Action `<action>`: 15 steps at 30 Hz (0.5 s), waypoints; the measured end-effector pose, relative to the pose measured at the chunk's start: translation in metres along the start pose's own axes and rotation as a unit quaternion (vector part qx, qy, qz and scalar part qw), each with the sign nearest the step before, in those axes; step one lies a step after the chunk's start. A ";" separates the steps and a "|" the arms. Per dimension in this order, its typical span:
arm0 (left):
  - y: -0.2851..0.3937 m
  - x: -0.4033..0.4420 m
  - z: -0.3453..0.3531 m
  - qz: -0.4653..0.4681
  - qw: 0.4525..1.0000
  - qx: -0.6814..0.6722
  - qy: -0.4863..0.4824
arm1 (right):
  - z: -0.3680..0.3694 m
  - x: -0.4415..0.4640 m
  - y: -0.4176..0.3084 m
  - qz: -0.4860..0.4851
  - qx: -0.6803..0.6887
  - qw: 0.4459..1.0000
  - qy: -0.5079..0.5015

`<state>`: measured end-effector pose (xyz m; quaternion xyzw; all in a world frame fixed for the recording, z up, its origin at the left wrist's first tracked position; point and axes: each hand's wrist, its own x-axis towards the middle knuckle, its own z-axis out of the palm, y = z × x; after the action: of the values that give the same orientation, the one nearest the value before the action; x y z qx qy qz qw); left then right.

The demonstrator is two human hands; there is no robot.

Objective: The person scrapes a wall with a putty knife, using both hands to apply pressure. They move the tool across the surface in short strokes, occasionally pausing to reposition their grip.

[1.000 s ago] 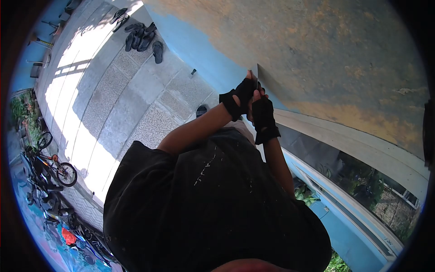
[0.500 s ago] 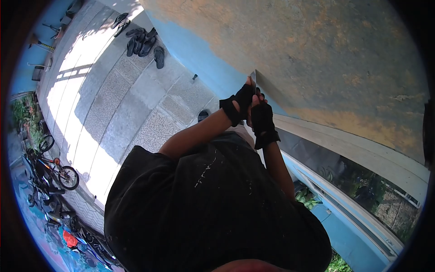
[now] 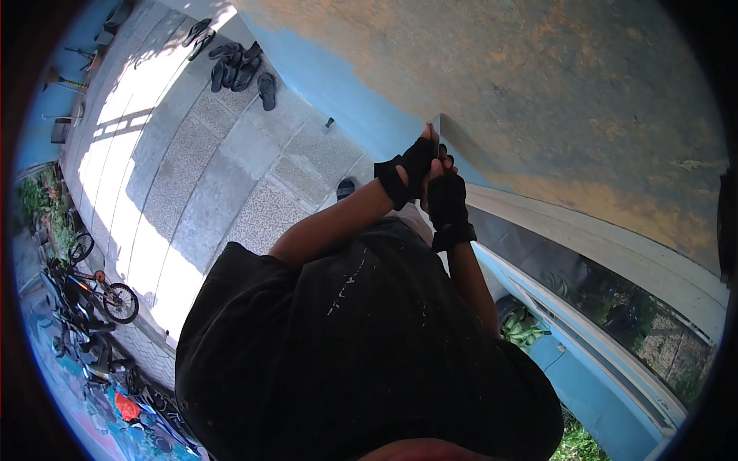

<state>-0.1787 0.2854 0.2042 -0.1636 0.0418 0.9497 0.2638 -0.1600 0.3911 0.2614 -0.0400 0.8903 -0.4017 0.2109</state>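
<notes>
Grasping a metal blade (image 3: 437, 134) betw. them, the gloved L hand (image 3: 417, 164) & R hand (image 3: 447, 197) sit adj., w/ blade close to patchy wall (image 3: 553, 100), exact contact unclear.

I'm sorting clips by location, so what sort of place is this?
Probably a house's outdoor yard: sandals lie on the paving, a bicycle stands beyond, and a partly blue wall runs alongside.

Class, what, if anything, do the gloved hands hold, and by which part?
A thin metal blade, seemingly by its near end in the right hand. The left hand is alongside; whether it grips is unclear.
</notes>
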 end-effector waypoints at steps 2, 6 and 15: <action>0.004 0.001 0.002 0.022 0.999 0.016 0.024 | -0.003 0.000 -0.020 -0.005 0.037 0.999 -0.001; 0.012 0.007 -0.014 0.043 0.999 0.012 0.016 | 0.010 0.003 -0.024 -0.083 -0.022 0.994 0.073; 0.030 0.009 -0.015 0.082 0.996 -0.010 0.027 | 0.019 0.033 -0.017 -0.133 -0.005 0.991 0.032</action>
<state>-0.1971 0.2618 0.1864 -0.1880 0.0529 0.9638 0.1817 -0.1836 0.3586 0.2518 -0.1464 0.8855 -0.4224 0.1265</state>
